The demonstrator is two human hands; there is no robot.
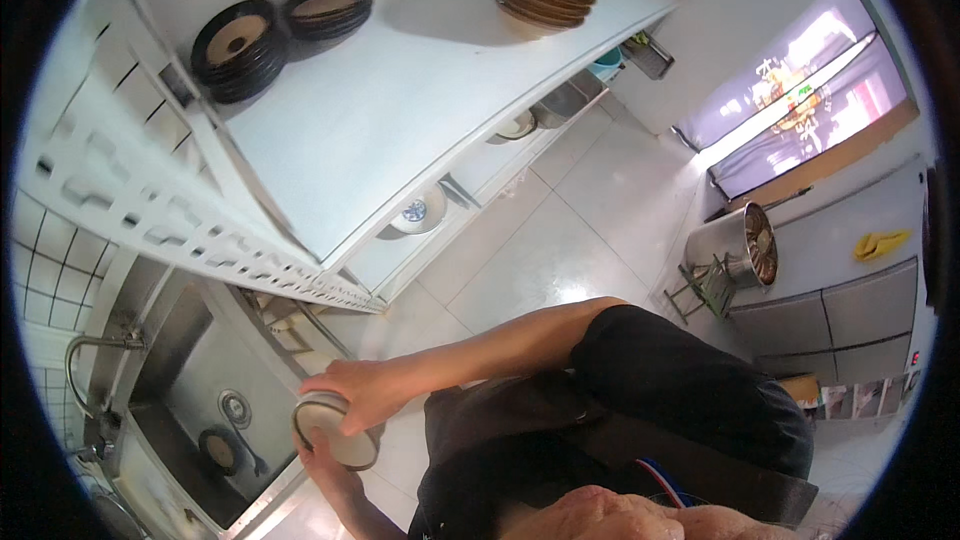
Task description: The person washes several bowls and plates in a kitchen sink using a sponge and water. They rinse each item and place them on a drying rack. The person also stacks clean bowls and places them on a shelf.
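Both my hands hold a cream bowl with a dark rim point(354, 448) just beyond the front edge of the steel sink point(191, 360). My right hand point(367, 394) reaches over its upper side, fingers across the rim. From below, my left hand point(328, 465) grips the other side, with the thumb inside the bowl. Whether a second bowl is nested under it I cannot tell. Down in the sink, a dark dish with a cream centre point(221, 452) lies near the drain strainer point(235, 409). Beside that dish is a dark spoon-like utensil point(259, 465).
A curved faucet point(101, 341) stands behind the sink. The white shelf point(375, 127) carries dark-rimmed dishes point(240, 45) and stacked brown bowls point(546, 0). A perforated white panel point(161, 217) closes its sink end. Across the tiled floor point(540, 240) stand a large steel pot point(716, 244) and a green folding stool point(705, 289).
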